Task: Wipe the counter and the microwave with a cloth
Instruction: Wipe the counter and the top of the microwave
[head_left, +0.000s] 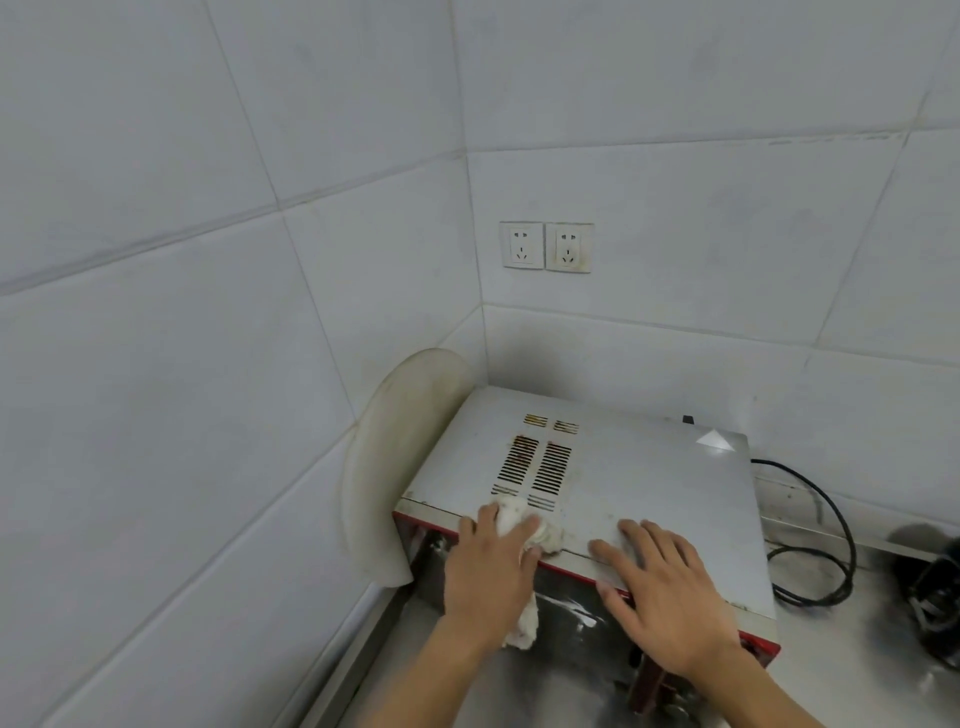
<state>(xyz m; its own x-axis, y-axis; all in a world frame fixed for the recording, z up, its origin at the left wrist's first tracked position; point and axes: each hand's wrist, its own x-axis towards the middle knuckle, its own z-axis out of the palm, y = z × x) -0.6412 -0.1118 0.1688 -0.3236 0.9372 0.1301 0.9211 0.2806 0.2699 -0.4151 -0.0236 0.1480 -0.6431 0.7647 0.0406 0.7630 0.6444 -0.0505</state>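
scene: a tiled kitchen corner, seen from above; a person leans over a microwave (623, 467) that stands on a steel tabletop (841, 654).
left hand: the left hand (488, 577) grips a bunched white cloth (519, 519), its fingers (485, 522) curled over the wad at the front left edge of the microwave's top.
right hand: the right hand (670, 608) lies flat on the top near the front edge, fingers spread and holding nothing; it looks to be bracing the appliance.
cloth: pressed to the top just in front of the vents (540, 465); a loose tail hangs under the left hand, down the front face.
step in hand: wiping the microwave's top, by the look of it; specks and smears show across the metal.
doing it well: keep the wad flat under the palm, work in overlapping strokes from the front edge toward the wall, and keep the other hand pressing so the box does not slide.
care: rusty vent slots may snag the cloth, so wiping along them seems wiser; the tail should be gathered so it does not drag.
nearby: a pale round board (395, 457) leans on the left wall, touching the microwave's side; a black cord (831, 519) loops on the tabletop to the right.
left to do: the tabletop appears to be waiting for its wipe.
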